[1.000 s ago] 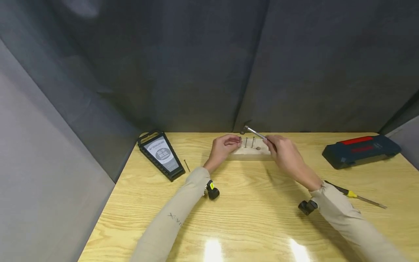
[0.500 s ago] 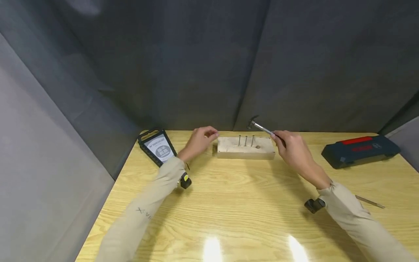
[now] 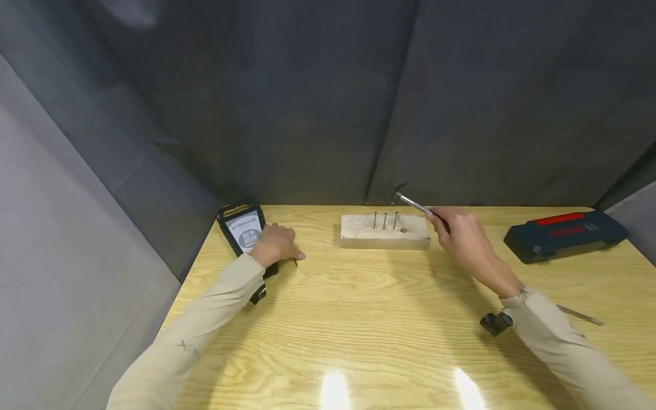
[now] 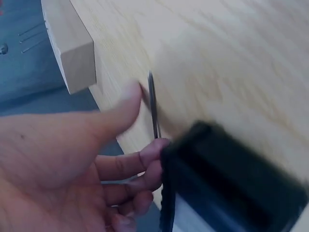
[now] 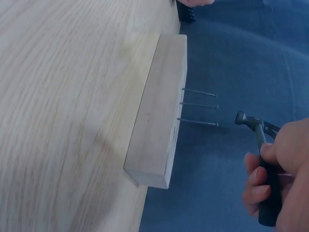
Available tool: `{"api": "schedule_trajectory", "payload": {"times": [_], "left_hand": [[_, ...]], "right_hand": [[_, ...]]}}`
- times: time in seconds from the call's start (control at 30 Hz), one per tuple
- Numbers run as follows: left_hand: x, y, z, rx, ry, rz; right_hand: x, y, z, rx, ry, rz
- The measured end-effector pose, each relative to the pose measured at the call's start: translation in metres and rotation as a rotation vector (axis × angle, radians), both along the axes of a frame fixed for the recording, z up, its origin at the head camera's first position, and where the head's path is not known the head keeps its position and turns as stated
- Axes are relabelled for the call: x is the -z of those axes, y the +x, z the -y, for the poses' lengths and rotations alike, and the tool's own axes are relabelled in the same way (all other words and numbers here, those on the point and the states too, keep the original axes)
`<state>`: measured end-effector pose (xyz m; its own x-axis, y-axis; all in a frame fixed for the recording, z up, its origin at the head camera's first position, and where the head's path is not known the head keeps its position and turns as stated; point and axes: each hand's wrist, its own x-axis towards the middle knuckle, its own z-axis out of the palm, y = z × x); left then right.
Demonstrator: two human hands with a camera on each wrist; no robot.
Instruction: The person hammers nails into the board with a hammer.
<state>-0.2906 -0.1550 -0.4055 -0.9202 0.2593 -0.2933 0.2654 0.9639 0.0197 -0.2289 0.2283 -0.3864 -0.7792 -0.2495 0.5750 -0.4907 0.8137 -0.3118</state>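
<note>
My left hand (image 3: 277, 244) is down at the left of the table beside a loose nail (image 4: 153, 106). In the left wrist view, the thumb lies to one side of the nail and the fingertips are near its far end; no grip on it shows. My right hand (image 3: 463, 239) grips a claw hammer (image 5: 260, 133) by its dark handle, with the head raised above the far right part of a wooden block (image 3: 385, 243). Several nails (image 3: 385, 221) stand upright in the block's top, and a round nail-head-like spot (image 3: 404, 230) lies near them.
A black plastic holder with a printed label (image 3: 243, 228) lies under and beside my left hand. A dark blue and red case (image 3: 566, 234) sits at the right. A metal tool shaft (image 3: 579, 315) shows beside my right sleeve. A dark curtain (image 3: 328, 102) stands behind the table.
My left hand has left the nails in the block and moved left and down to the loose nail. The right hand with the hammer has shifted slightly right of the block's nails.
</note>
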Motion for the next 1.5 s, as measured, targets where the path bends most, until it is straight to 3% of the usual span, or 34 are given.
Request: {"api": "schedule_trajectory", "payload": {"times": [0.3, 0.4, 0.47, 0.57, 0.7, 0.83, 0.9, 1.1, 1.27, 1.5], "left_hand": [[0.000, -0.003, -0.006, -0.068, 0.178, 0.057], [0.001, -0.008, -0.006, -0.081, 0.279, 0.107], [0.003, -0.011, -0.005, -0.096, 0.403, 0.141], [0.006, -0.014, -0.005, -0.105, 0.691, 0.162], [0.009, -0.020, -0.011, -0.054, 1.064, 0.181], [0.015, -0.023, -0.022, -0.018, 1.265, 0.245], [0.019, -0.024, -0.028, -0.002, 1.300, 0.235], [0.027, -0.027, -0.058, 0.014, 1.364, 0.094], [0.037, -0.030, -0.088, 0.055, 1.472, 0.044], [0.043, -0.031, -0.110, 0.080, 1.509, -0.043]], "right_hand": [[0.003, 0.000, 0.003, -0.004, -0.017, 0.005], [0.004, -0.001, 0.003, 0.000, -0.015, 0.005], [0.004, -0.002, 0.003, -0.004, -0.015, 0.003], [0.006, -0.005, 0.005, -0.010, -0.020, -0.004], [0.010, -0.007, 0.008, -0.008, -0.021, -0.014], [0.017, -0.005, 0.011, -0.017, -0.019, 0.018], [0.019, -0.004, 0.012, -0.019, -0.019, 0.040], [0.015, -0.002, 0.013, -0.022, -0.058, 0.071], [0.012, -0.002, 0.012, -0.025, -0.065, 0.061], [0.015, -0.002, 0.011, -0.029, -0.063, 0.042]]}}
